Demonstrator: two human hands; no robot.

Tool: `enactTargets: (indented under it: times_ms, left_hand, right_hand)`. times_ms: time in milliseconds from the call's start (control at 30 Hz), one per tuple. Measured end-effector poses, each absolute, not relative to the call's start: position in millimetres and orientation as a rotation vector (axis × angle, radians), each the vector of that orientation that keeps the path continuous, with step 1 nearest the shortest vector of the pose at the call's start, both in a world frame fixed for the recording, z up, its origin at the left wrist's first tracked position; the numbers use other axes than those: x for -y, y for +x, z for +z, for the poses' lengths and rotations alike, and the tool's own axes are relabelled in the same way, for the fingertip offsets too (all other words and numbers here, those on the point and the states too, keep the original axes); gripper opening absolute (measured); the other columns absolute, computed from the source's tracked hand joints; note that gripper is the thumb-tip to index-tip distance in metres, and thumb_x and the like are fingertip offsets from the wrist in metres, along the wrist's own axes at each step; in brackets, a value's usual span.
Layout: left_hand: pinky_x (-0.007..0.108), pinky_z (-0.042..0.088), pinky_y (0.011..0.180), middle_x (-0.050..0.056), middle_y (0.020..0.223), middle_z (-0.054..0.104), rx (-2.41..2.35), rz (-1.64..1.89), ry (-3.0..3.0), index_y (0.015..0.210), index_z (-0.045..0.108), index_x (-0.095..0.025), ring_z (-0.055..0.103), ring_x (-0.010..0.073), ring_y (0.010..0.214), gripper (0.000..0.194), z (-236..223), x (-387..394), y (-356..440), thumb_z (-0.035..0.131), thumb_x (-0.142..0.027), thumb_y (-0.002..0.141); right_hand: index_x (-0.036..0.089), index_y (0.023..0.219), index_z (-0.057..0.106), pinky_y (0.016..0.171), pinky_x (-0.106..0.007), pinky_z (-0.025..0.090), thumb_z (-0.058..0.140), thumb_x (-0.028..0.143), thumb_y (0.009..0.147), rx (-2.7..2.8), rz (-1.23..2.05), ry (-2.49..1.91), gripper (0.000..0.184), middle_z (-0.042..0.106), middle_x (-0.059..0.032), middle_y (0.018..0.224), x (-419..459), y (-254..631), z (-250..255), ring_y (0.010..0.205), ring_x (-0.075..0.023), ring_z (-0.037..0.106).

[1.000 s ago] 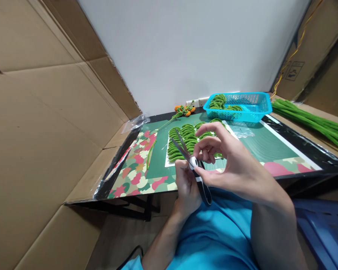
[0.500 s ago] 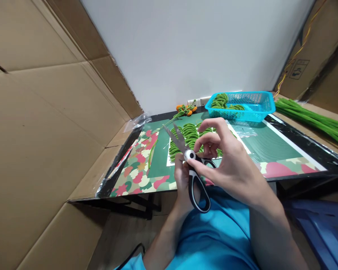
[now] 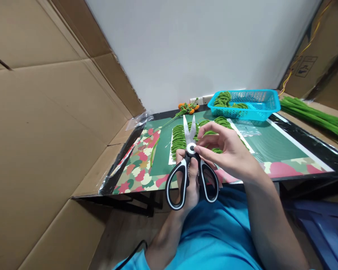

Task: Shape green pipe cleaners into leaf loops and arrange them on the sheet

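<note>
A pair of black-and-white scissors (image 3: 192,149) is held up in front of me, blades parted and pointing away, both handle loops toward me. My left hand (image 3: 192,187) grips them from below, its thumb lying between the two handles. At the pivot, my right hand (image 3: 232,152) has its thumb pressed on the round white cap, with its fingers curled beside the blades. Behind the scissors, rows of curved green fuzzy stems (image 3: 179,139) lie on a white sheet (image 3: 171,159), partly hidden by my hands.
A blue perforated basket (image 3: 259,117) at the back holds more curved green pieces. Orange flowers (image 3: 190,108) on a green stem lie beside it. Long straight green stems (image 3: 315,116) rest at the right. A loose green strip (image 3: 154,152) lies left, on the patterned mat edge. Cardboard (image 3: 50,123) walls the left.
The scissors have turned from a leftward tilt to nearly upright, with both handle loops now showing fully. The blades look closer together. My right hand has shifted slightly right and down.
</note>
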State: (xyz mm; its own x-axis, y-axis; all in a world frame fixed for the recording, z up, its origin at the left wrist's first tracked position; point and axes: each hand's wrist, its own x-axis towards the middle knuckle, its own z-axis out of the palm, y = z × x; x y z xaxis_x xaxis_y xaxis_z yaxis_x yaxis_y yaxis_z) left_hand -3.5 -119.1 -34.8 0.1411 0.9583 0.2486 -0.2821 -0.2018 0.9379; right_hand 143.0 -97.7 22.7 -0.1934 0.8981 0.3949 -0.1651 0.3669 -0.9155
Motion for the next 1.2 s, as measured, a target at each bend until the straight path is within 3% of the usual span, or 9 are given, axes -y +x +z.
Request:
enactTargets:
  times_ms: [133, 333, 533, 667, 800, 933, 1067, 1200]
  left_hand:
    - [0.023, 0.046, 0.048, -0.006, 0.074, 0.065, -0.76, 1.403, 1.205, 0.102, 0.045, -0.028, 0.061, 0.0107, 0.052, 0.035, -35, 120, -2, 0.067, -0.055, 0.101]
    - [0.025, 0.04, 0.04, -0.006, 0.071, 0.066, -0.717, 1.413, 1.225, 0.105, 0.047, -0.028, 0.056, 0.0111, 0.045, 0.03, -33, 122, 0, 0.064, -0.053, 0.103]
    - [0.022, 0.042, 0.043, -0.008, 0.069, 0.065, -0.716, 1.455, 1.261, 0.105, 0.044, -0.028, 0.059, 0.0105, 0.049, 0.031, -32, 121, 2, 0.064, -0.052, 0.105]
    - [0.023, 0.042, 0.042, -0.008, 0.07, 0.065, -0.711, 1.455, 1.233, 0.105, 0.045, -0.028, 0.056, 0.0098, 0.045, 0.032, -32, 120, 2, 0.065, -0.053, 0.103]
    - [0.022, 0.038, 0.038, -0.009, 0.065, 0.063, -0.65, 1.41, 1.209, 0.104, 0.044, -0.028, 0.05, 0.0084, 0.039, 0.029, -30, 119, 2, 0.064, -0.049, 0.105]
    - [0.02, 0.037, 0.036, -0.008, 0.066, 0.064, -0.65, 1.378, 1.237, 0.104, 0.044, -0.027, 0.05, 0.0077, 0.039, 0.027, -30, 119, 2, 0.063, -0.047, 0.106]
    - [0.019, 0.04, 0.037, -0.007, 0.071, 0.068, -0.655, 1.333, 1.235, 0.104, 0.043, -0.028, 0.056, 0.0089, 0.041, 0.025, -31, 120, 1, 0.062, -0.044, 0.106]
    - [0.019, 0.043, 0.038, -0.007, 0.078, 0.07, -0.564, 1.307, 1.136, 0.103, 0.04, -0.028, 0.062, 0.0091, 0.043, 0.027, -30, 119, 1, 0.06, -0.045, 0.107]
  right_hand:
    - [0.027, 0.098, 0.044, 0.059, -0.027, 0.051, 0.091, 0.04, 0.083, 1.378, 1.233, -0.618, 0.051, 0.064, 0.0025, 0.089, 93, 139, 17, 0.071, -0.015, 0.064]
    - [0.028, 0.102, 0.042, 0.068, -0.026, 0.05, 0.088, 0.044, 0.086, 1.355, 1.306, -0.459, 0.051, 0.052, 0.0037, 0.097, 87, 136, 10, 0.077, -0.0124, 0.056]
    - [0.033, 0.114, 0.048, 0.064, -0.029, 0.052, 0.087, 0.042, 0.089, 1.334, 1.311, -0.512, 0.048, 0.056, 0.0031, 0.093, 94, 137, 17, 0.074, -0.0159, 0.058]
    - [0.032, 0.125, 0.063, 0.071, -0.033, 0.059, 0.084, 0.04, 0.091, 1.372, 1.217, -0.555, 0.041, 0.063, -0.0006, 0.096, 93, 135, 17, 0.082, -0.0194, 0.063]
    - [0.024, 0.111, 0.08, 0.067, -0.033, 0.061, 0.082, 0.037, 0.09, 1.358, 1.201, -0.579, 0.025, 0.074, -0.0053, 0.097, 89, 135, 11, 0.083, -0.0212, 0.07]
    - [0.02, 0.093, 0.086, 0.056, -0.029, 0.058, 0.081, 0.027, 0.085, 1.322, 1.169, -0.631, 0.012, 0.079, -0.0063, 0.084, 87, 132, 7, 0.074, -0.0215, 0.073]
    - [0.021, 0.08, 0.087, 0.053, -0.024, 0.056, 0.073, 0.012, 0.077, 1.207, 1.033, -0.723, 0.017, 0.078, -0.003, 0.072, 86, 127, 5, 0.064, -0.0178, 0.072]
    - [0.022, 0.094, 0.088, 0.061, -0.024, 0.06, 0.074, 0.015, 0.082, 1.266, 1.049, -0.681, 0.019, 0.082, -0.0029, 0.084, 84, 130, 5, 0.072, -0.0177, 0.076]
